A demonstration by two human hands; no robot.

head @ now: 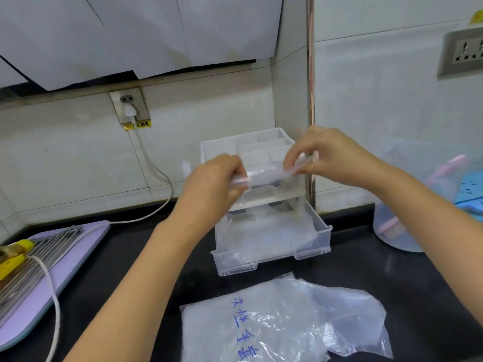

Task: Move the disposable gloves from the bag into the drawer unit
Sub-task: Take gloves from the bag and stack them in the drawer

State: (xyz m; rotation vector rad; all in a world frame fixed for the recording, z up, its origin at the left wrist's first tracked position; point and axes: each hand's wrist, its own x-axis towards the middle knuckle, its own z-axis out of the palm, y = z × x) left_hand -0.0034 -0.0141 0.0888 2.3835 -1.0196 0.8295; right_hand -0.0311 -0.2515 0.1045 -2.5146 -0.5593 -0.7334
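Open drawer (323,237) reachable from above w/ bag (274,322) just in front, tub (392,231) near on rt.

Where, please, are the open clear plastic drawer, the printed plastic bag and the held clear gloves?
open clear plastic drawer (235,262): head view, front wall.
printed plastic bag (274,322): head view, middle.
held clear gloves (264,176): head view, middle.

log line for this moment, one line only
phase: transfer | left hand: grips gloves | right hand: pinches gloves | gloves: held over open drawer | bag: lying on counter
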